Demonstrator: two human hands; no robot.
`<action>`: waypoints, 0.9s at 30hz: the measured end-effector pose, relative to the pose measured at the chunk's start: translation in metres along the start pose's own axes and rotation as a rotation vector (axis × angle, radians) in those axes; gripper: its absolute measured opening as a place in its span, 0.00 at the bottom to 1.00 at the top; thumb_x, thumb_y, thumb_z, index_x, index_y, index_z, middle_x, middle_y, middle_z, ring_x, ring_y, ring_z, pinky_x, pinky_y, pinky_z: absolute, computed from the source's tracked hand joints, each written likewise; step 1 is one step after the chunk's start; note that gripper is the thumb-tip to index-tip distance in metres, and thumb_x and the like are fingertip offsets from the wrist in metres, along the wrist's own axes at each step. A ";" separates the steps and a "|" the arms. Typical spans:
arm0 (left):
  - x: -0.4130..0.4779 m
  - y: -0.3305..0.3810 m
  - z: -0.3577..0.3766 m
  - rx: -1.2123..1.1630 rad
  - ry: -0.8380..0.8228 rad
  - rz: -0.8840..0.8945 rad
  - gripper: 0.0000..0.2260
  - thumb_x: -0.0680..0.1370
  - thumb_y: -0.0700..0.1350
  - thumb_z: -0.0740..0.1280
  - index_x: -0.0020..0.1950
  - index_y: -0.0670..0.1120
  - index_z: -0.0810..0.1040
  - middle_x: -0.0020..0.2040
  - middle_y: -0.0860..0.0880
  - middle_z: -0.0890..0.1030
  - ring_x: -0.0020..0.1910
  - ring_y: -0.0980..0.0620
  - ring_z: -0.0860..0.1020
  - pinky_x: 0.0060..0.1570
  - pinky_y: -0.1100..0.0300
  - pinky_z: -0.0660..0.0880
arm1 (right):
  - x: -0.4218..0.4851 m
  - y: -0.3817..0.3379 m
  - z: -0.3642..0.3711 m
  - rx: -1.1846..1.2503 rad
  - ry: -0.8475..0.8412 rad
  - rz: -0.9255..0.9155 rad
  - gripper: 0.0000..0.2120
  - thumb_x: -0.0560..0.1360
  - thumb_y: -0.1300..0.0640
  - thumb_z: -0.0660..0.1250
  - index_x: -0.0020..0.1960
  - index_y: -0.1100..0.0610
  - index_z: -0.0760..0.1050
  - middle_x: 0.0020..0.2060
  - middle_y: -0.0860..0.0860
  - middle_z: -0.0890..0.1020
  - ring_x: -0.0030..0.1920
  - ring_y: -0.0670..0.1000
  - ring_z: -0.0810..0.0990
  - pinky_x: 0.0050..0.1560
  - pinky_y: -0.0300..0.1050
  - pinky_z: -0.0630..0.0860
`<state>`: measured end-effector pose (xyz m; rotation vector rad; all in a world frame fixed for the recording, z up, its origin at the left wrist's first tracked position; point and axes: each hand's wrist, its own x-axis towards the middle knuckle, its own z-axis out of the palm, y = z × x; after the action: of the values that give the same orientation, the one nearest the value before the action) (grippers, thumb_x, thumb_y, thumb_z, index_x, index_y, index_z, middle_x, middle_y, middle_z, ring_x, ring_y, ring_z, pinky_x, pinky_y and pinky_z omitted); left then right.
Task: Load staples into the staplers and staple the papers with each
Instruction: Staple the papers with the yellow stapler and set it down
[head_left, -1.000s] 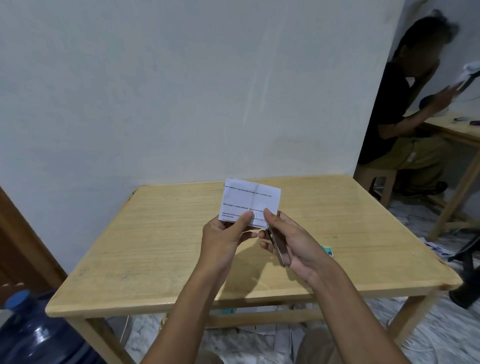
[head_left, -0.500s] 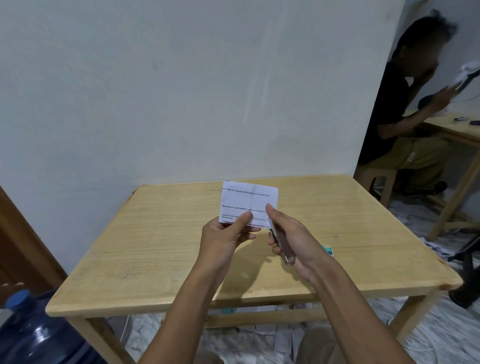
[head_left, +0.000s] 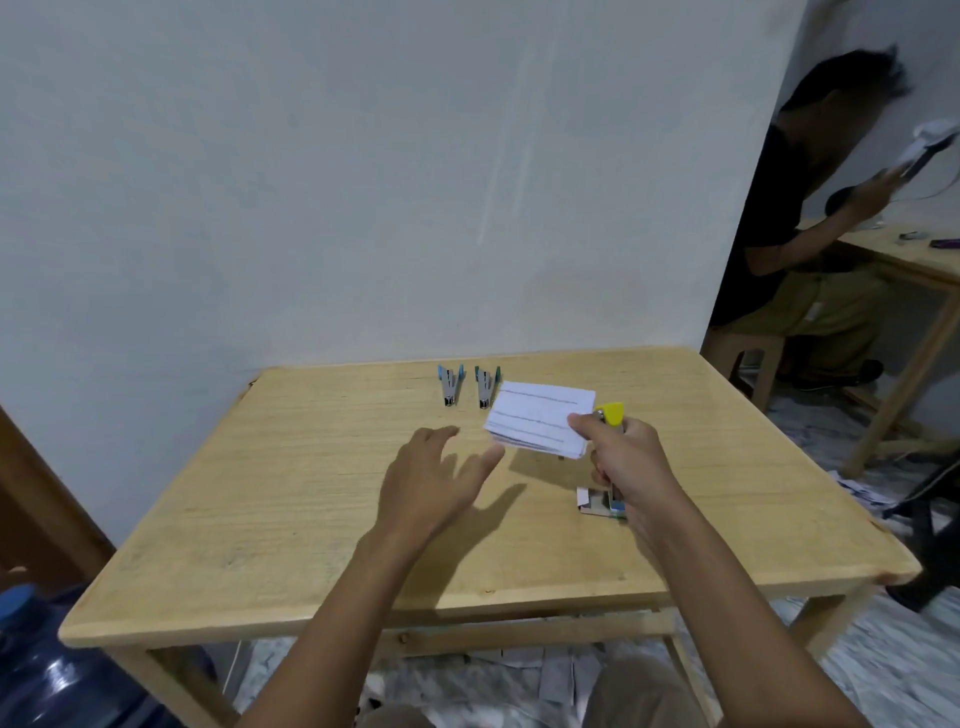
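Wooden worktop (head_left: 260, 493) lol: right hand (head_left: 626, 460) wrapped round a yellow stapler (head_left: 611, 414) at the paper stack (head_left: 540, 415) corner, left hand (head_left: 428, 475) hovering, fingers (head_left: 441, 435) spread wide.

Table (head_left: 291, 509) pale yellow wood, finely grained; papers (head_left: 540, 415) white with thin dark lines; yellow stapler (head_left: 611, 413) bright at its cap; blue stapler (head_left: 451, 385) and green stapler (head_left: 487, 388) silver-bodied, coloured at the ends; box (head_left: 592, 503) white, blue and green; jug (head_left: 67, 680) dark blue; floor (head_left: 857, 675) grey-white marbled.

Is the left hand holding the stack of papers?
No, the left hand is open over the table and holds nothing; the right hand grips the papers with the yellow stapler.
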<state>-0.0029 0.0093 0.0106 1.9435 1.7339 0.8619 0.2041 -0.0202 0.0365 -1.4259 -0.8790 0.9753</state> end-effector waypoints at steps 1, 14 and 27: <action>0.008 -0.008 0.001 0.190 -0.027 -0.002 0.36 0.71 0.71 0.63 0.71 0.50 0.72 0.69 0.51 0.72 0.67 0.49 0.71 0.64 0.51 0.70 | 0.010 -0.001 -0.003 -0.025 0.030 0.006 0.06 0.76 0.55 0.70 0.42 0.55 0.76 0.25 0.45 0.69 0.25 0.47 0.64 0.27 0.40 0.61; 0.041 -0.027 0.003 0.533 -0.254 -0.110 0.37 0.67 0.75 0.64 0.63 0.47 0.76 0.62 0.48 0.72 0.63 0.46 0.70 0.56 0.51 0.74 | 0.165 0.005 0.026 -0.192 0.164 0.177 0.06 0.73 0.61 0.66 0.42 0.59 0.69 0.28 0.54 0.68 0.24 0.50 0.63 0.24 0.36 0.59; 0.042 -0.025 0.001 0.482 -0.259 -0.107 0.35 0.67 0.73 0.66 0.62 0.48 0.78 0.63 0.49 0.71 0.64 0.47 0.69 0.57 0.51 0.74 | 0.172 0.032 0.034 -0.606 0.244 -0.034 0.13 0.69 0.51 0.65 0.49 0.59 0.76 0.53 0.60 0.80 0.45 0.61 0.79 0.40 0.45 0.70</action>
<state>-0.0187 0.0543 0.0006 2.1071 1.9876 0.1448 0.2364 0.1490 -0.0093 -1.9823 -1.0586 0.5021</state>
